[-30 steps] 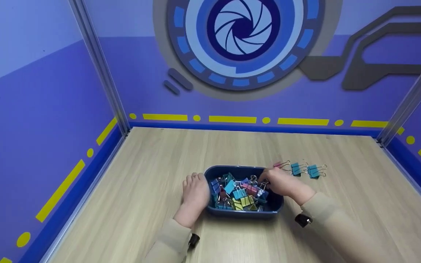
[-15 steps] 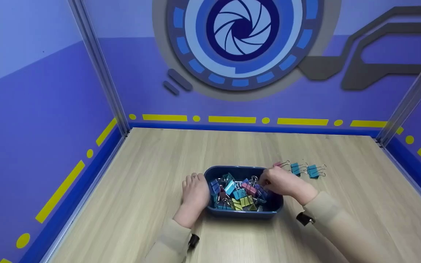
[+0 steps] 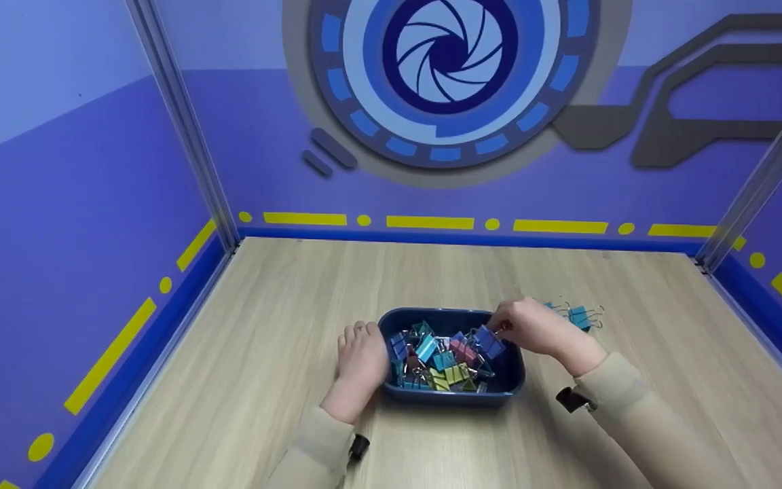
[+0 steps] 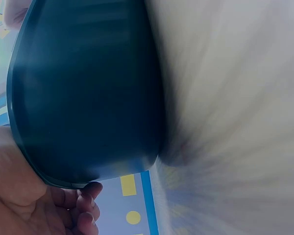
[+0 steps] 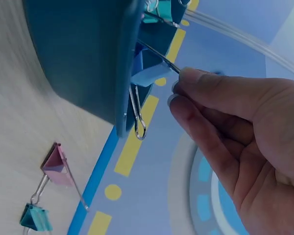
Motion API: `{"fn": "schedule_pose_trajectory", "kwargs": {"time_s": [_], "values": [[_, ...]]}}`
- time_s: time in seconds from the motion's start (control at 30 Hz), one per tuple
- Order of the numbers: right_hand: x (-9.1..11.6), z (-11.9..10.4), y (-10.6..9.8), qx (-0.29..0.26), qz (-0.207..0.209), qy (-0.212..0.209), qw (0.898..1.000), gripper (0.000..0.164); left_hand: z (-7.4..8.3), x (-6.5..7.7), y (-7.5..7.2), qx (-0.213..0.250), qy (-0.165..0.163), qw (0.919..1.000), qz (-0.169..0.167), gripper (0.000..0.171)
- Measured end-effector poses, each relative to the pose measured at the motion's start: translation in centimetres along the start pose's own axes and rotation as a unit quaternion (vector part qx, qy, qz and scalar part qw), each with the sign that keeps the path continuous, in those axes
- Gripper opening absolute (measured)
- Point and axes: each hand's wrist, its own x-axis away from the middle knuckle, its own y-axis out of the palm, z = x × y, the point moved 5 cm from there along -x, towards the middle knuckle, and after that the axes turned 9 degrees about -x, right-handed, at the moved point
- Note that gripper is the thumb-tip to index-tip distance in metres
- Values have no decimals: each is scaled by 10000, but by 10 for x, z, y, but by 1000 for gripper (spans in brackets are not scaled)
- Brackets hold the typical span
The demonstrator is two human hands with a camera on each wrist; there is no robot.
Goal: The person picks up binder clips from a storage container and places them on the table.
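A navy plastic box [image 3: 449,399] holds a heap of binder clips in blue, teal, pink and yellow. At its left end my left hand [image 3: 362,356] holds the rim, fingers curled near the far corner in the left wrist view; the thumb tip is hidden. Over the right end, my right hand [image 3: 533,329] pinches a wire handle of a purple-blue binder clip [image 3: 488,341] between thumb and fingertip. In the right wrist view this clip's body [image 5: 152,74] hangs beside the box rim, its other handle pointing down.
Right of the box lie a pink binder clip [image 5: 59,166], a teal binder clip [image 5: 36,218] and another teal clip [image 3: 580,317], partly behind my right hand in the head view. Blue printed walls [image 3: 248,149] enclose the wooden table [image 3: 309,278].
My right hand has drawn up and slightly right, lifting the purple-blue binder clip from the heap. It now covers the pink clip on the table. My left hand stays at the box.
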Motion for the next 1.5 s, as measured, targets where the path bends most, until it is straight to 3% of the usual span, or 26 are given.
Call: {"fn": "schedule_pose_trajectory", "kwargs": {"time_s": [0.4, 0.63, 0.73, 0.9, 1.1, 1.33, 1.5], "values": [[17, 25, -17, -1137, 649, 291, 9910, 15, 0, 0, -1, 34, 4, 10000, 62, 15], [30, 42, -29, -1744, 1013, 383, 9787, 18, 0, -1, 2, 212, -80, 9995, -210, 19], [38, 51, -35, -1877, 1160, 634, 9733, 18, 0, -2, 2, 222, -97, 9992, -303, 20], [52, 62, -45, -1939, 1339, 1156, 9650, 18, 0, -2, 2, 160, -108, 9994, -303, 18], [68, 78, -58, -1971, 1524, 1468, 9573, 23, 0, -1, 2, 180, -128, 9994, -279, 18], [93, 107, -75, -1513, 1683, 2189, 9491, 32, 1, 1, 0, 92, 38, 9999, 108, 14], [111, 128, -88, -1291, 1851, 2515, 9412, 37, 0, 1, 0, 42, 40, 9999, 98, 15]]}}
